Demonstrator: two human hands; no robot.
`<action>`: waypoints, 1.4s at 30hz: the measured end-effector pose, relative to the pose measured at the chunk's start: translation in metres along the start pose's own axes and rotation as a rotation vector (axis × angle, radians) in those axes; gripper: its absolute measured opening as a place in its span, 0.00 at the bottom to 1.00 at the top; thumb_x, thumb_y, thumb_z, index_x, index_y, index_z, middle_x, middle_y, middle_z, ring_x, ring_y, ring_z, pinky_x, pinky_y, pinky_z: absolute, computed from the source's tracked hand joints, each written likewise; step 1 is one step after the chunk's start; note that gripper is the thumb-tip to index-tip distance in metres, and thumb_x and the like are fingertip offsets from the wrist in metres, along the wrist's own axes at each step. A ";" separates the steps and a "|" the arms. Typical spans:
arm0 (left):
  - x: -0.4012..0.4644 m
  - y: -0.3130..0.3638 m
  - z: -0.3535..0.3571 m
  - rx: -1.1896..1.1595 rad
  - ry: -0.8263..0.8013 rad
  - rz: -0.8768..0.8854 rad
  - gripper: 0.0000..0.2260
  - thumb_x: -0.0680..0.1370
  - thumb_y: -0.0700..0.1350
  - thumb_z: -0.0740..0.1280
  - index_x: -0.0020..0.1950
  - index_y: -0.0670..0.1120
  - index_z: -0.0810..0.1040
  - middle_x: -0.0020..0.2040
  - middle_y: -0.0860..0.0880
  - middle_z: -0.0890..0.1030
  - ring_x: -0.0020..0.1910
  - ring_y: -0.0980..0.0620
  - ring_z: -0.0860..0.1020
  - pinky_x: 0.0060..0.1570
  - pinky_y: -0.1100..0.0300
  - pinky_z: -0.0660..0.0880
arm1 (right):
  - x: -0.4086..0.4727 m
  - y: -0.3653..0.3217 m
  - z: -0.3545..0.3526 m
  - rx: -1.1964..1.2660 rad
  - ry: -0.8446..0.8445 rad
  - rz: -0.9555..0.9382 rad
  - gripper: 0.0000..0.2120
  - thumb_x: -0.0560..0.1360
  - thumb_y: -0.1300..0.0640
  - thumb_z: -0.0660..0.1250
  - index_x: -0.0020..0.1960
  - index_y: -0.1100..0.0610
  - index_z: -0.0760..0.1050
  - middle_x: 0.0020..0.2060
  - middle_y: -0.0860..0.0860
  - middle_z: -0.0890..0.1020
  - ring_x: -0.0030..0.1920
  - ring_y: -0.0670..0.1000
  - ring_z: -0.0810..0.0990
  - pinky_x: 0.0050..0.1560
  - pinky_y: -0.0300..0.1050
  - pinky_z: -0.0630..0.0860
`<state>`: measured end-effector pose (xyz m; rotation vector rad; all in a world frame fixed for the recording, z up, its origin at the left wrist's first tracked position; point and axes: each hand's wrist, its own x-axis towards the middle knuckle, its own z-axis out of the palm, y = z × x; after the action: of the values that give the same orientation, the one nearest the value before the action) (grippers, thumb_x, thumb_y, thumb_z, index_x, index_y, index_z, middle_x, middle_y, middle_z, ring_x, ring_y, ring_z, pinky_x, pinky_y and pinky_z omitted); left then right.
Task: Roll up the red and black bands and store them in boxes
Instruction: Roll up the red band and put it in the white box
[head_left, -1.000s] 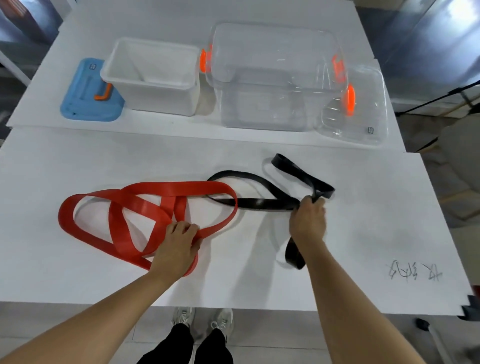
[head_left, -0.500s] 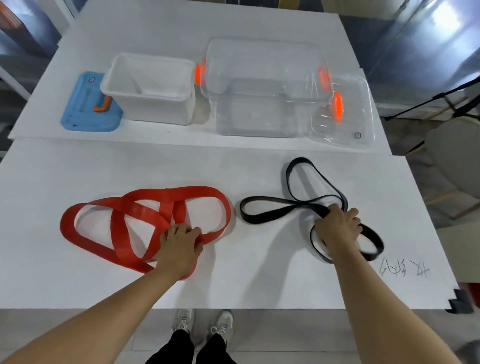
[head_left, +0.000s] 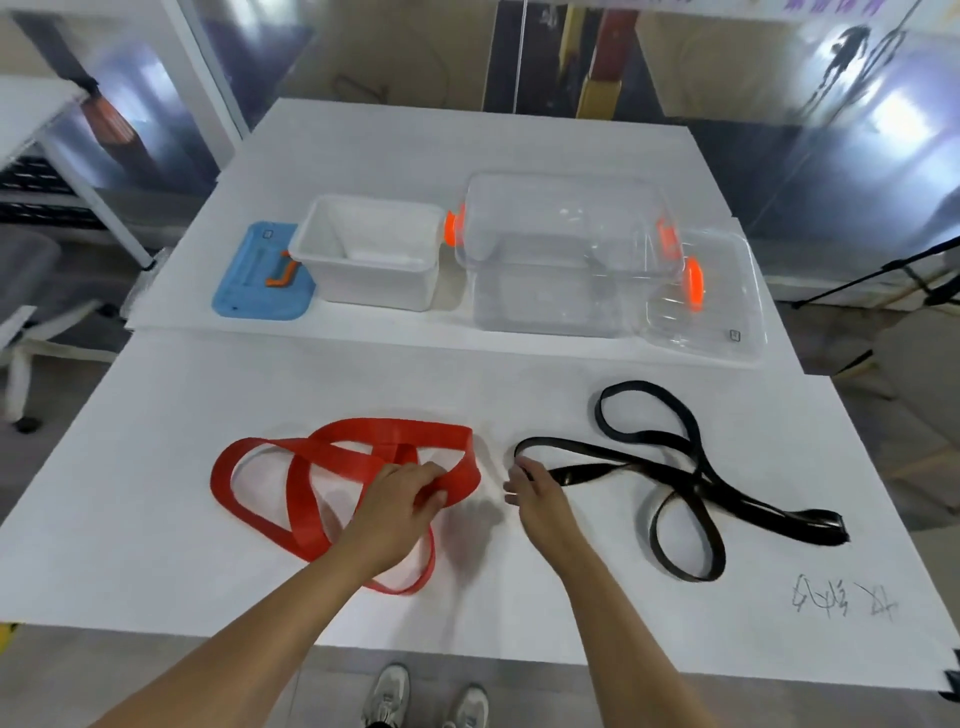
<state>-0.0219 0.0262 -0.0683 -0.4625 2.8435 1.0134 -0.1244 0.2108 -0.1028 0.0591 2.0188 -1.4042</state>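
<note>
The left hand (head_left: 402, 493) is clenched on the red band (head_left: 306, 486), pinching a strand where its right-hand loop bends, just above the white surface (head_left: 156, 519). The rest of the red band lies in overlapping loops to the left of that hand, with one thin loop trailing toward the near edge under the forearm. The right hand (head_left: 535, 491) sits just right of it with fingers spread and loose, grasping nothing; its fingertips are beside the left end of the black band (head_left: 675, 475), and whether they touch it cannot be told. The black band sprawls to the right in several loops, its far-right end blurred. At the far side of the surface stand an opaque white box (head_left: 371, 260) and, to its right, a larger clear box (head_left: 561, 270) with orange latches. A blue lid (head_left: 254, 291) lies flat left of the white box, and a clear lid (head_left: 711, 306) leans against the clear box on the right. Handwritten marks (head_left: 841, 603) sit near the right corner
</note>
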 end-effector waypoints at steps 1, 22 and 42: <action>-0.003 0.004 -0.007 -0.014 -0.007 0.012 0.10 0.82 0.45 0.65 0.63 0.48 0.79 0.50 0.50 0.82 0.54 0.47 0.75 0.57 0.54 0.71 | -0.003 -0.008 0.009 0.097 -0.024 0.023 0.15 0.85 0.49 0.59 0.72 0.46 0.70 0.60 0.50 0.82 0.57 0.48 0.83 0.57 0.45 0.77; -0.040 0.071 -0.168 -0.382 0.236 0.143 0.15 0.77 0.57 0.70 0.64 0.61 0.77 0.59 0.62 0.80 0.53 0.59 0.81 0.52 0.63 0.78 | -0.105 -0.183 0.032 -0.076 -0.107 -0.695 0.04 0.79 0.56 0.73 0.53 0.52 0.85 0.47 0.46 0.88 0.51 0.48 0.85 0.58 0.44 0.80; -0.062 0.162 -0.280 -0.806 0.463 0.170 0.12 0.82 0.43 0.66 0.65 0.46 0.73 0.56 0.47 0.82 0.43 0.57 0.82 0.31 0.73 0.77 | -0.159 -0.268 0.053 0.109 0.011 -0.877 0.23 0.81 0.40 0.56 0.52 0.59 0.75 0.37 0.60 0.79 0.34 0.48 0.78 0.38 0.39 0.76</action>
<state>-0.0078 -0.0158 0.2582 -0.5653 2.7285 2.3660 -0.0809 0.1051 0.1918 -0.8649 2.0545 -2.0137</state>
